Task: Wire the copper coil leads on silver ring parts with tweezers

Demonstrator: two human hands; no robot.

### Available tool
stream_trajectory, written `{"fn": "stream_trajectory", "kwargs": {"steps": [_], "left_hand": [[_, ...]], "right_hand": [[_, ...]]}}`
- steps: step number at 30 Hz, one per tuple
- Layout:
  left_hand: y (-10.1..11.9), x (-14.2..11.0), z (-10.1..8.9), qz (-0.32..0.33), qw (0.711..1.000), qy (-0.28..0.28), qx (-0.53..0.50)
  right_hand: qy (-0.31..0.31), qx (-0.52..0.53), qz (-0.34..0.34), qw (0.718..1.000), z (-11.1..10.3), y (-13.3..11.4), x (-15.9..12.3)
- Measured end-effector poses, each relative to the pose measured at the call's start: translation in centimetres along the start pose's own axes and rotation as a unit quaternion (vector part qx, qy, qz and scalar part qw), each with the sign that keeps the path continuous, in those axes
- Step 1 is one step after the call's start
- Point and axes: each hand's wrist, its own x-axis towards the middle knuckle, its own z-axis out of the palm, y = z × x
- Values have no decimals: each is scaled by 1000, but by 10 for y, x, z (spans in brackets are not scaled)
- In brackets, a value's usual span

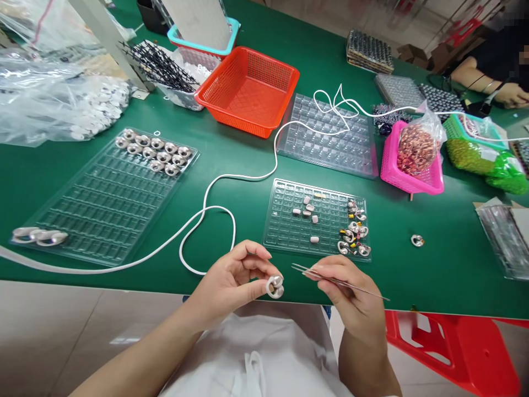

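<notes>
My left hand [237, 281] pinches a small shiny silver part with a white ring-shaped rim [275, 287] between thumb and fingers, just above the table's front edge. In my right hand [351, 289] lies a pair of thin metal tweezers [341, 282], its tips pointing left toward the silver part and apart from it. Beyond both hands sits a clear compartment tray [285, 234] holding several small white blocks [314, 219] and, along its right side, several silver parts with yellow and red bits [353, 237]. One loose silver part [417, 240] rests on the table to the right.
A larger clear tray [99, 204] with rows of silver parts lies left. A white cable [223, 176] winds across the green table. Behind stand an orange basket [248, 94], another clear tray [330, 138] and a pink basket [411, 176]. Another person's hand [512, 95] is far right.
</notes>
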Motion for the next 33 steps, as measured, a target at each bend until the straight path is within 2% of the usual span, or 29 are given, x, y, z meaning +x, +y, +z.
{"fn": "stream_trajectory", "kwargs": {"steps": [3, 6, 22, 33], "left_hand": [[0, 0, 0, -6, 1000, -7, -7], [1, -1, -1, -12, 1000, -8, -5], [0, -1, -2, -28, 999, -20, -19], [2, -2, 0, -35, 999, -8, -9]], "right_hand": [[66, 127, -28, 989, 10, -1, 0], [86, 167, -44, 981, 18, 2, 1], [74, 154, -49, 984, 24, 7, 2], [70, 164, -41, 983, 25, 7, 4]]}}
